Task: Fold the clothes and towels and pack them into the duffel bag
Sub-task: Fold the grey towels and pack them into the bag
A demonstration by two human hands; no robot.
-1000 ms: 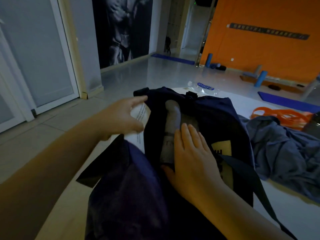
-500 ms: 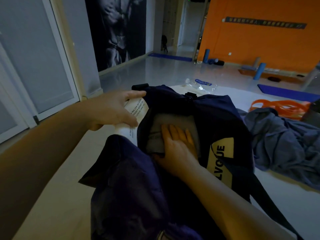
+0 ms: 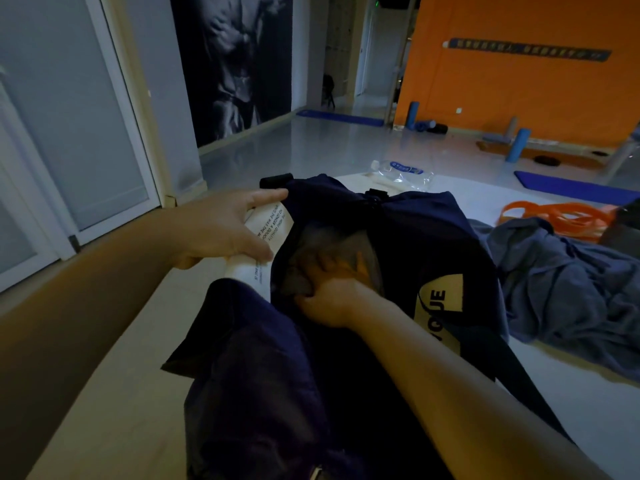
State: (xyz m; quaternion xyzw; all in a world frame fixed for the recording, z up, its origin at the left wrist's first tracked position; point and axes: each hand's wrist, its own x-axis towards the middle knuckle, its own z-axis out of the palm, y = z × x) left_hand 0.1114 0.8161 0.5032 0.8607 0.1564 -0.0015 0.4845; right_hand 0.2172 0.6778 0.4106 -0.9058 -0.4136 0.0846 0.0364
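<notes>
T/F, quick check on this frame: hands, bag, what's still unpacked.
1. The right hand is inside the bag, on a grey towel. True.
2. The left hand is empty. False: it holds the bag's white tag at the opening.
3. A blue-grey garment lies unfolded to the right of the bag. True.
4. The bag is zipped shut. False: it is open.
5. A water bottle lies inside the bag. False: it lies beyond it.
</notes>
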